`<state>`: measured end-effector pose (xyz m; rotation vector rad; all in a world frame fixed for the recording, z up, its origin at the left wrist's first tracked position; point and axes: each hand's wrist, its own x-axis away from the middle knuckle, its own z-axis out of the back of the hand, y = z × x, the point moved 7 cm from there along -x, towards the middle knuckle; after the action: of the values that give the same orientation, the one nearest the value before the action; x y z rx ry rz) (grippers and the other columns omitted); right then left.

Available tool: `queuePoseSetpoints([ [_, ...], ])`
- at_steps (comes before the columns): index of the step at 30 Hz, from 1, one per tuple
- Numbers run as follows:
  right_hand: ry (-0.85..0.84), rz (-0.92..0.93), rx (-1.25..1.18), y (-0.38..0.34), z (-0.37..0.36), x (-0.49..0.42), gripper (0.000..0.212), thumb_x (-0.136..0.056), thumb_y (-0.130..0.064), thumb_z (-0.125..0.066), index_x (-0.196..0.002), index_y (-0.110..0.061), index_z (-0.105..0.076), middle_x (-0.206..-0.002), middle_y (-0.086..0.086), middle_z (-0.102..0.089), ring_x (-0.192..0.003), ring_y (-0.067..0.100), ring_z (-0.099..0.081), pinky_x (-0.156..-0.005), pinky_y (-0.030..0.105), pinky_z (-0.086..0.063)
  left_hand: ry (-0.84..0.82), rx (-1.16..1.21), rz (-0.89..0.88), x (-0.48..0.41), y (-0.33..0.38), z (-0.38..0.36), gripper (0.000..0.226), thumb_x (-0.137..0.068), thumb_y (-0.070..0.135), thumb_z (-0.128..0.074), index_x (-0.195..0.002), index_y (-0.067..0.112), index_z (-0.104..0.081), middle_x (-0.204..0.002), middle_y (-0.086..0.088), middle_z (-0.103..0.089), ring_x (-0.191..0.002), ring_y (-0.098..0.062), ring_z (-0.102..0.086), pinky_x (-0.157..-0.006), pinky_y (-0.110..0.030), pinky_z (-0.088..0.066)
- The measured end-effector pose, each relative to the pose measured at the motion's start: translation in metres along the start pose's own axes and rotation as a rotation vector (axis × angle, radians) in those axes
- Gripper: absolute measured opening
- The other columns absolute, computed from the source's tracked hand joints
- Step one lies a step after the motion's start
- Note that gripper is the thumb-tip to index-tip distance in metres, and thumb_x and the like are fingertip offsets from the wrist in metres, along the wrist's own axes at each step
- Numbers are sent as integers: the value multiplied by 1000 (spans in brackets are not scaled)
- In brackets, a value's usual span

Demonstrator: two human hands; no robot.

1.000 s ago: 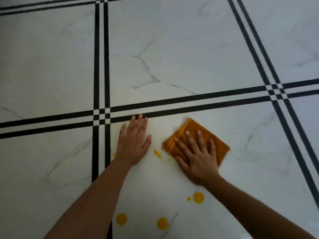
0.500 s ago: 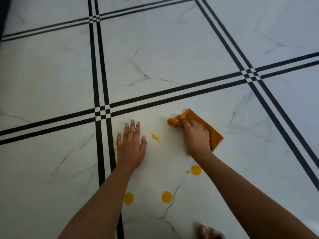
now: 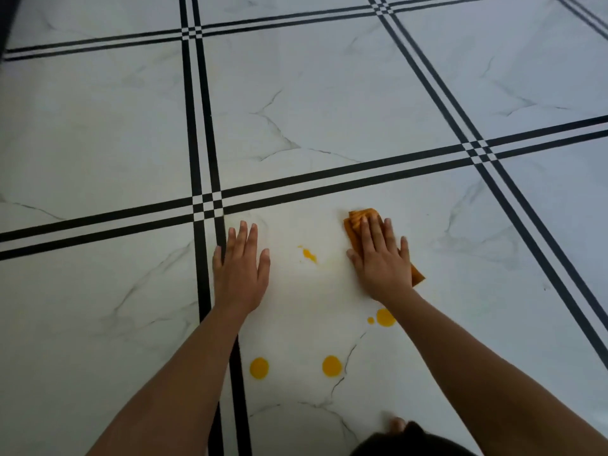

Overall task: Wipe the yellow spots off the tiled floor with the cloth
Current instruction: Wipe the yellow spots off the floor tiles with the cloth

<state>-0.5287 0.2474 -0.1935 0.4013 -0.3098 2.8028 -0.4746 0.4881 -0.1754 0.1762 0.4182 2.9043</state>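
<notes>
White tiled floor (image 3: 329, 93), black double lines. Folded orange cloth (image 3: 357, 222) lies right of the smeared spot (image 3: 310, 255), pinned under the right hand (image 3: 381, 263), which is flat with fingers spread. The left hand (image 3: 241, 273) is flat on the tile, fingers straight, bracing. Suggest sweeping left across the smear with even palm pressure, then refolding to a clean face. Count: one cloth, four yellow spots (image 3: 331, 365), two tiny specks (image 3: 370, 320).

The tiled floor (image 3: 322, 103) looked like white marble-effect tile with thin grey veins, smooth and softly glossy. Its black stripes (image 3: 204, 291) lay flush with the tile and had the same even sheen. The cloth (image 3: 352, 227) was orange fabric, matt, folded into soft ridged layers. The yellow spots (image 3: 331, 366) looked wet and opaque, faintly shiny, like thick liquid sitting on the tile.
</notes>
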Motion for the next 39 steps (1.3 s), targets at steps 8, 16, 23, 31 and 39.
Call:
queuePoseSetpoints([
  [8, -60, 495, -4, -109, -22, 8, 51, -100, -33, -16, -148, -31, -1, -158, 3, 7, -146, 23, 5, -115, 39, -12, 43, -60, 147, 35, -81, 6, 63, -91, 44, -13, -146, 16, -23, -155, -4, -16, -144, -21, -9, -113, -48, -7],
  [16, -10, 553, -15, -195, -42, 14, 56, -98, -20, -27, -149, -26, -4, -158, 4, 3, -146, 21, 5, -116, 39, -3, 60, -44, 359, 102, -124, 2, 66, -89, 46, -7, -146, 15, -20, -155, -5, -18, -143, -21, -9, -113, -48, -7],
  [23, -72, 526, -40, -209, -39, 4, 52, -100, -28, -22, -149, -27, -5, -158, 3, -1, -146, 21, 2, -118, 43, -8, 40, -41, 404, 130, -125, -8, 65, -90, 45, -6, -147, 16, -14, -156, -4, -14, -143, -20, -3, -112, -44, -2],
  [31, -167, 736, 98, -199, -56, 40, 52, -98, -44, -19, -147, -31, -7, -157, -1, -4, -145, 21, 0, -118, 45, -11, 33, -26, 434, 155, -100, -16, 64, -90, 44, -7, -147, 16, -14, -155, -4, -15, -141, -18, 0, -111, -44, -3],
  [39, 101, 843, 176, -153, -57, 83, 53, -96, -47, -19, -145, -28, -26, -153, 2, -26, -142, 23, -11, -113, 52, -15, 23, -30, 384, 180, -87, -21, 60, -92, 40, -16, -146, 13, -23, -153, -5, -21, -141, -20, -8, -110, -46, -8],
])
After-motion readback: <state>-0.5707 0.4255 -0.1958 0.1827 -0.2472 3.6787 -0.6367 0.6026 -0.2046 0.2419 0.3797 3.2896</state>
